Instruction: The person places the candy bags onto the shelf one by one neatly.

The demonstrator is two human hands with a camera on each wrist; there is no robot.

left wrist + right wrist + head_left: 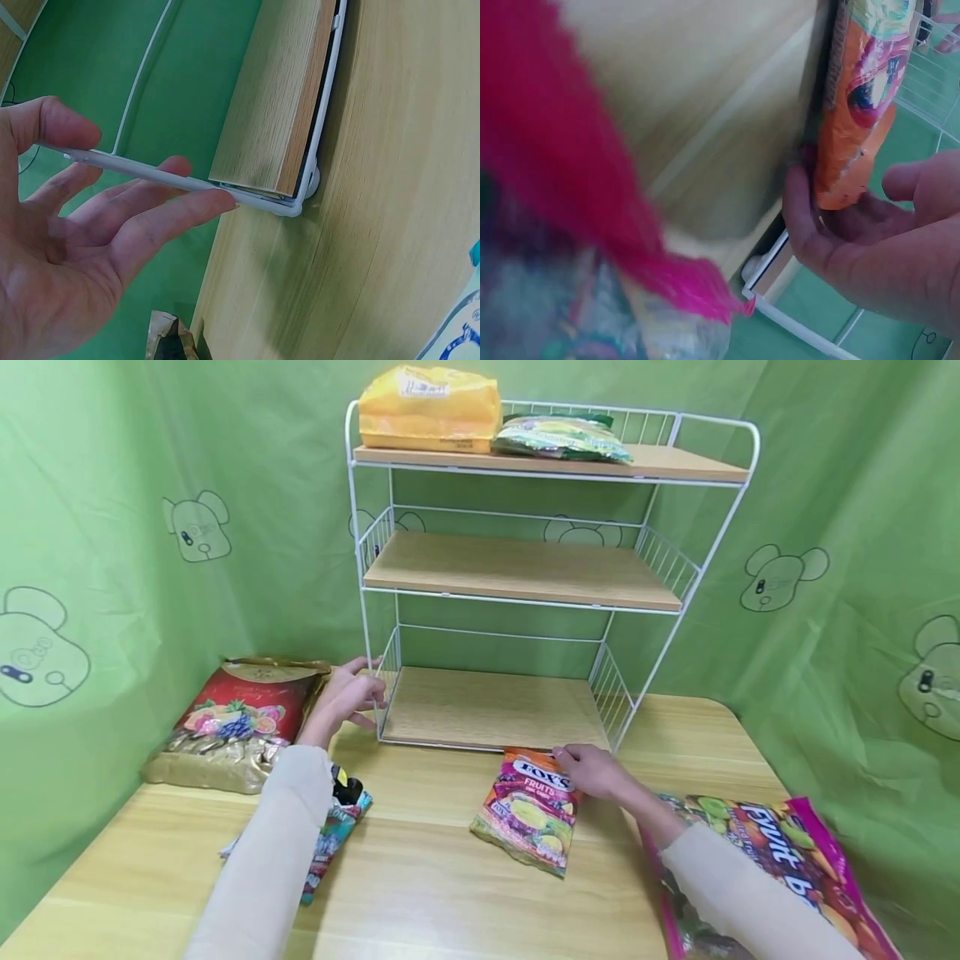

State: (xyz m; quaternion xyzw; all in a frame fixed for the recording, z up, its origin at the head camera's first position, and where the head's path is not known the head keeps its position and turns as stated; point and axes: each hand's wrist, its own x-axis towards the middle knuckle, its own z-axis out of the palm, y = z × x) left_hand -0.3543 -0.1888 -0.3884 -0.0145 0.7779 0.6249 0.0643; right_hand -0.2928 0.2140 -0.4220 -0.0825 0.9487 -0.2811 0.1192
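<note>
My left hand (351, 692) is at the lower left side of a white wire shelf rack (363, 610). In the left wrist view, thumb and fingers lie on opposite sides of its thin side rail (142, 171). A Fox's fruit candy bag (528, 814) lies on the table before the bottom shelf, its orange end toward the rack. My right hand (588, 768) is at that end's right corner. The right wrist view shows fingers curled round the orange edge of the bag (847, 161), with the thumb a little apart from it.
On the top shelf sit a yellow bag (427, 414) and a green bag (562, 437). A red and gold bag (240, 718) lies left of the rack. Beneath my left forearm is a teal packet (337, 835); a large pink-edged fruit bag (780, 860) lies under my right.
</note>
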